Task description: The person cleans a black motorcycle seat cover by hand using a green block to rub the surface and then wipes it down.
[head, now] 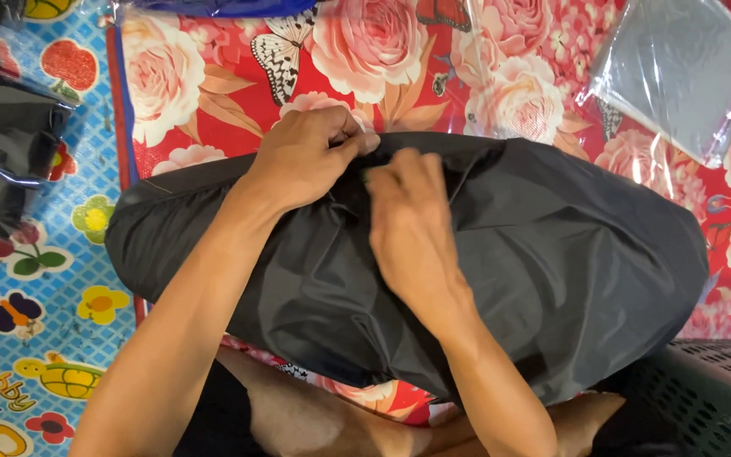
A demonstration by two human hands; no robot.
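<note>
Black garment, one, worked over the lap on a floral mat.

One black cloth garment (535, 254) lies spread across the person's knees and onto the red rose-print mat (213, 93), draped so its far edge sits within reach of both hands. Left hand (306, 156) is closed in a pinch on that edge, gathering a small fold; right hand (408, 224) rests on the cloth just beside it, fingers curled down onto the fabric, its grip hidden. Two clear plastic bags: one with grey contents (678, 76) at upper right, one with dark contents (2, 144) at left on the blue cartoon mat (44, 296). One dark perforated basket (704, 398), lower right.
</note>
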